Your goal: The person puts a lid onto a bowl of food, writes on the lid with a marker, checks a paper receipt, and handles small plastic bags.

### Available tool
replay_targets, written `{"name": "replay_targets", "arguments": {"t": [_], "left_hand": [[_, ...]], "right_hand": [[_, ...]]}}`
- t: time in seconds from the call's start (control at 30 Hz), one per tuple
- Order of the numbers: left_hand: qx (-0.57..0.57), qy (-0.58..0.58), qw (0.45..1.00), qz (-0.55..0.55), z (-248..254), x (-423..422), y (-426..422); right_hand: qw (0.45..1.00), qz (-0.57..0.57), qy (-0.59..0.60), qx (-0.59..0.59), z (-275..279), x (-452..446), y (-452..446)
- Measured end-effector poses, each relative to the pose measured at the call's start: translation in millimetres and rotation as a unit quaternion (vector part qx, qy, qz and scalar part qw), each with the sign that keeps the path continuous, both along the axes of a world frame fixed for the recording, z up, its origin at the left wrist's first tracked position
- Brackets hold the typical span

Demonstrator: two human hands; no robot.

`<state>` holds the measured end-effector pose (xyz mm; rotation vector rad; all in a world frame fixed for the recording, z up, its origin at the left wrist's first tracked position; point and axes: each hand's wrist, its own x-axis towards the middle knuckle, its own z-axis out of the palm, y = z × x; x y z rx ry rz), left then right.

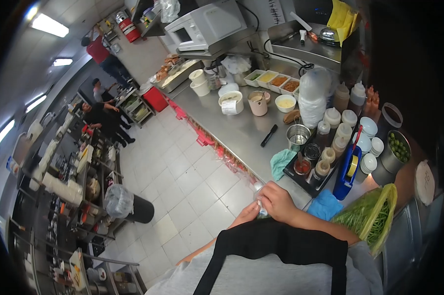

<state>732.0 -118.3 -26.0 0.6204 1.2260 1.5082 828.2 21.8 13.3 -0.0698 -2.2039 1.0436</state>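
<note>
Close in front of the black apron [281,241], my two hands meet at the counter's edge. My left hand [247,213] has its fingers closed on a small piece of clear plastic [260,205]. My right hand [277,200] is bent over the same plastic from the other side, its fingers pinched together. What the plastic contains is too small to make out. Just beyond my right hand lie a teal cloth [282,163] and a black tray of sauce containers [310,172]. A blue cloth [325,204] rests beside my right forearm.
The steel counter [207,112] holds tubs, a black marker [269,135], squeeze bottles, a blue tape dispenser [347,172] and a pot of limes [398,147]. A bag of green beans [372,216] is at the right. Left are a bin [133,206], shelves and several people.
</note>
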Motion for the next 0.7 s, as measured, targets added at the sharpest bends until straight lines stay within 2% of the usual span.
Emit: {"name": "replay_targets", "arguments": {"t": [0.07, 0.17, 0.27, 0.33, 0.4, 0.57, 0.63, 0.67, 0.7], "left_hand": [[-0.034, 0.015, 0.999, -0.037, 10.1, -2.9, 7.7], [-0.033, -0.037, 0.994, -0.097, -30.0, -50.9, 17.3], [-0.151, -0.217, 0.961, 0.080, -27.3, -103.7, 34.4], [-0.098, -0.278, 0.948, 0.119, -42.5, -172.2, 47.6], [-0.069, -0.137, 0.978, 0.140, -42.1, -237.3, 72.7], [-0.028, 0.084, 0.973, 0.212, 20.2, -367.2, 165.7], [-0.002, 0.303, 0.928, 0.218, 45.0, -416.4, 209.2], [0.023, 0.420, 0.885, 0.200, 54.7, -438.8, 228.2], [0.060, 0.528, 0.807, 0.258, 65.3, -451.4, 247.8]], "right_hand": [[0.999, -0.024, -0.009, -0.027, -6.2, -6.9, 5.9], [0.995, -0.048, -0.030, -0.081, -18.1, -26.5, 14.5], [0.987, -0.047, -0.075, -0.132, -15.2, -41.0, 23.9], [0.980, -0.034, -0.118, -0.157, -9.5, -49.6, 29.7], [0.970, -0.015, -0.170, -0.171, -7.9, -52.9, 39.8], [0.953, -0.078, -0.189, -0.222, -9.6, -64.0, 43.7], [0.942, -0.126, -0.192, -0.243, 0.2, -69.4, 41.3], [0.936, -0.150, -0.193, -0.253, 2.9, -72.4, 38.8], [0.940, -0.175, -0.173, -0.237, -0.5, -76.7, 37.6]]}}
